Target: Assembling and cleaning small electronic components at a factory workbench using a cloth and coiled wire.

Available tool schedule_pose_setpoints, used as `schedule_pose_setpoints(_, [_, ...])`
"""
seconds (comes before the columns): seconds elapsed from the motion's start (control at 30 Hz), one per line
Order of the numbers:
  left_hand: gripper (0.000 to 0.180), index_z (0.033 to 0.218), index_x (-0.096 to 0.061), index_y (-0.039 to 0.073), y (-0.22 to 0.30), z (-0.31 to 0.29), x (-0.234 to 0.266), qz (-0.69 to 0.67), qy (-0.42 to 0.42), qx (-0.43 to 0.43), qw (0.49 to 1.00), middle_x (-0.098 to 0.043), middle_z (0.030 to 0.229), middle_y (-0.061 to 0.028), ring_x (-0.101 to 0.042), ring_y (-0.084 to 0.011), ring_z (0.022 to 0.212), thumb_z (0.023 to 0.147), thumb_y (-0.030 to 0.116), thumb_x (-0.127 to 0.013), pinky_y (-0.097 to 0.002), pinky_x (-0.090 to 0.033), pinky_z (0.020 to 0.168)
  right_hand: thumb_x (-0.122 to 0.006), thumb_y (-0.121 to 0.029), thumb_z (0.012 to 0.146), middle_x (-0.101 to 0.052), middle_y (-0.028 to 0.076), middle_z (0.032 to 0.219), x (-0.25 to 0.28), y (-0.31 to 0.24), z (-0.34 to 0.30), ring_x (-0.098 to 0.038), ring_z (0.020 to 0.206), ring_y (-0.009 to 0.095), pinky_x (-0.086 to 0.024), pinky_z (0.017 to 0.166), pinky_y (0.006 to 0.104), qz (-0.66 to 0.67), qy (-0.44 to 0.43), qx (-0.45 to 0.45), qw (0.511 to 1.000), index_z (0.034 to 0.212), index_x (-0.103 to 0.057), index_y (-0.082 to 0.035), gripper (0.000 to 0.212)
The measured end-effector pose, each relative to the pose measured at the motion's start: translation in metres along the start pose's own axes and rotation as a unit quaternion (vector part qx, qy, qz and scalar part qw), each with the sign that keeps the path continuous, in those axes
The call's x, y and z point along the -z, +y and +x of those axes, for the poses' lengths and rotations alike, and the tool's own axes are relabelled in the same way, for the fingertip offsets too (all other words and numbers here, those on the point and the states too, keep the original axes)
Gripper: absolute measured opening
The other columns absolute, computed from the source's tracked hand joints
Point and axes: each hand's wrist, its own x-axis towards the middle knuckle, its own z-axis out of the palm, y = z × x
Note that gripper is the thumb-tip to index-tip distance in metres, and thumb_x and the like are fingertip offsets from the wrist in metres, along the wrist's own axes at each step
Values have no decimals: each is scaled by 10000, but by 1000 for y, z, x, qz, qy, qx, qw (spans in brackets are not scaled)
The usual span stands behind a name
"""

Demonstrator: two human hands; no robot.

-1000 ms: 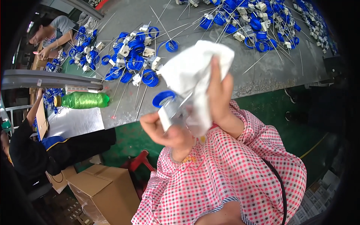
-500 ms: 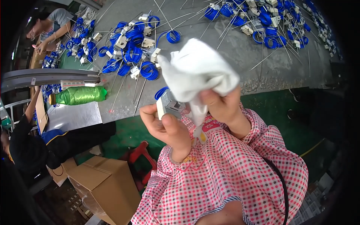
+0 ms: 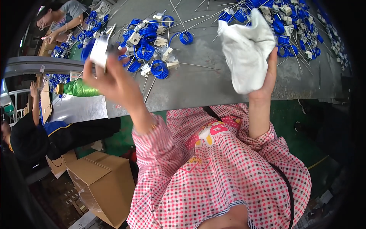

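Note:
My left hand [image 3: 116, 84] is raised over the left part of the grey table [image 3: 190, 86], its fingers closed around a thermostat [image 3: 100, 52] with a white block and a metal body. Motion blurs this part; some blue coil shows beside it. On the right, my right hand [image 3: 267, 84] grips a crumpled white cloth [image 3: 248, 53] above the table. The cloth hides most of that hand's fingers. Behind and beside my left hand lies a pile of similar thermostats [image 3: 146, 49] with blue coiled tubes, pale blocks and thin metal rods.
A larger pile of the same parts [image 3: 284, 28] lies far right. At the left are a green bottle [image 3: 78, 88] on its side, a metal rail [image 3: 49, 65] and a metal sheet [image 3: 82, 110]. Two other people sit at the left. A cardboard box [image 3: 103, 183] stands below.
My hands have moved apart. The left one has carried the thermostat away from my body, up and left; the right has taken the cloth to the right.

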Motion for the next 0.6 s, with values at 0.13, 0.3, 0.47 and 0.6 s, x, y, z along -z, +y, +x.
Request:
schedule_pose_setpoints(0.13, [361,960,-463,-20,-64,38,5,227,-97,48,968,-546,752,-88,-518,-136,615,737,217,-620,-233,-402,543,-348,-526,805,-362,147,1246,13,8,-8,-381,1118,297,-302,933,426,143,-79,-102,981,1237,-313,-30,659])
schedule_pose_setpoints(0.3, [346,896,-586,24,-113,36,29,493,-152,-51,855,-559,761,-139,-522,-254,742,706,313,-605,-340,-409,694,-410,-538,769,-314,146,1278,13,20,-24,-320,1158,309,-226,969,452,347,-173,-188,903,1253,-291,-43,703])
schedule_pose_setpoints(0.47, [330,1002,-501,-9,-90,18,41,404,-127,-39,905,-502,952,-166,-455,-283,914,738,179,-562,-365,-353,802,-450,-528,743,-284,150,1293,24,27,-35,-273,1183,313,-214,973,464,250,-164,-122,946,1264,-270,-62,722])
schedule_pose_setpoints(0.6, [451,1089,-383,-32,-39,5,70,418,111,-86,898,-447,984,-133,-459,-251,874,723,141,-581,-315,-366,778,-445,-429,761,-359,160,1226,24,25,-34,-355,1118,307,-269,949,430,154,-134,-86,975,1235,-296,-24,640])
